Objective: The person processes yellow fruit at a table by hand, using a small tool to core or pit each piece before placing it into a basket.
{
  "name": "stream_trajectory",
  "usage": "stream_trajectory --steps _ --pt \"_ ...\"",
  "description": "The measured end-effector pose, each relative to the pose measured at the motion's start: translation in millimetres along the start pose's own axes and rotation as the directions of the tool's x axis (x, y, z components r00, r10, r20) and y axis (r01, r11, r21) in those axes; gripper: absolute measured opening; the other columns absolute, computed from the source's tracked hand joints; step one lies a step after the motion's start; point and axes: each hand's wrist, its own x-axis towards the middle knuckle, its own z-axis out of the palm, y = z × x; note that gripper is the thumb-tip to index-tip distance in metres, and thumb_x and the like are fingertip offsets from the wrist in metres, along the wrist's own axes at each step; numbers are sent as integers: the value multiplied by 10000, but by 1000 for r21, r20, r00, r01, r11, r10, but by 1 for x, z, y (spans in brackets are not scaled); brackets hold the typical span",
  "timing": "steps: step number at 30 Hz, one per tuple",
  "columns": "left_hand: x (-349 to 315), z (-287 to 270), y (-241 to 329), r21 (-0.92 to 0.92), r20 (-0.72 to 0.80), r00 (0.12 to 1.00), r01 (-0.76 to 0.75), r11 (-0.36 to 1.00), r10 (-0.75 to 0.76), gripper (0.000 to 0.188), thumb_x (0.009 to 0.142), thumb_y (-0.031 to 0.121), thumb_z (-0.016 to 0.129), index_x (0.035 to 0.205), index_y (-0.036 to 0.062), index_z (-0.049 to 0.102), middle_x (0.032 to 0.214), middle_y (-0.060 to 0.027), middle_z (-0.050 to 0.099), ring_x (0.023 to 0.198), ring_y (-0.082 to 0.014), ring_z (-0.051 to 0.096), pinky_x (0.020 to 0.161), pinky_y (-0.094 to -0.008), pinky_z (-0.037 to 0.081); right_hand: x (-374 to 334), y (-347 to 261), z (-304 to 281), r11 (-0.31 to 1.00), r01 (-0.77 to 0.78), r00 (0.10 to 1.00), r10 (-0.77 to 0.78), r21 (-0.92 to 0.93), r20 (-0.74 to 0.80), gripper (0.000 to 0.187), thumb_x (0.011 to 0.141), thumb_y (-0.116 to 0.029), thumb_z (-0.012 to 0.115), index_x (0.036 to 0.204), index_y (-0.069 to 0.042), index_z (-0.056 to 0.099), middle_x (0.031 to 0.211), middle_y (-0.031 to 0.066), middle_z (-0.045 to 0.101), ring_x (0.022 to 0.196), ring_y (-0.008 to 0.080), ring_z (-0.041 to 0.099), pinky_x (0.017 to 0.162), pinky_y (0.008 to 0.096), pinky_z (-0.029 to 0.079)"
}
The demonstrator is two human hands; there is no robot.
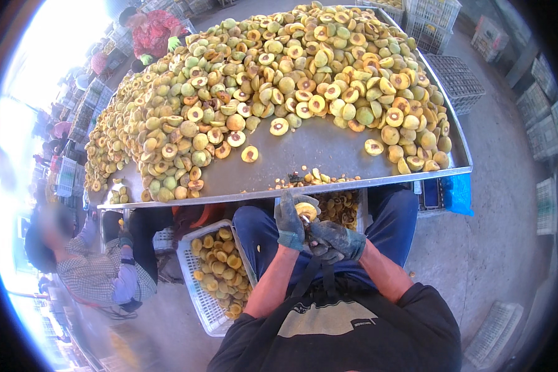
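My left hand (pixel 289 222), in a grey glove, grips a yellow peach half (pixel 306 211) just below the edge of the metal table (pixel 304 152). My right hand (pixel 336 240), also gloved, is closed close beside it and seems to hold a small tool against the fruit; the tool itself is mostly hidden. Both hands are over my lap, above my blue trousers and dark apron. A big heap of halved peaches (pixel 273 74) covers the table's far side.
A white crate (pixel 199 296) with pitted peach halves stands at my left knee. Another bin of halves (pixel 341 206) sits under the table edge. A person in a checked shirt (pixel 96 273) sits at left; another in red (pixel 154 32) works at the far end. Empty crates (pixel 456 80) stand right.
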Motion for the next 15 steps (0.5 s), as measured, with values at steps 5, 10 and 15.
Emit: stream_trajectory --steps 5,10,15 --pt "4 -7 -10 -124 20 969 245 962 -245 657 1024 496 363 770 -19 684 698 -126 691 587 -218 668 570 -310 561 -1 -3 -17 993 -117 993 117 -11 10 443 975 -550 523 838 -129 533 573 -72 372 394 31 311 332 185 221" --pt "12 -11 -8 -28 157 918 372 928 -363 637 1010 514 403 815 -24 684 752 -152 697 597 -238 669 579 -324 573 -2 -3 -24 988 -157 987 157 4 -10 440 969 -550 534 830 -133 535 572 -73 368 393 27 307 330 180 212" --pt "17 -12 -1 -55 303 838 492 869 -455 600 996 509 445 843 -25 672 764 -177 684 640 -265 676 586 -346 582 -5 -2 -26 986 -160 987 160 -55 -14 429 977 -524 533 828 -122 537 577 -70 366 394 30 297 325 182 209"
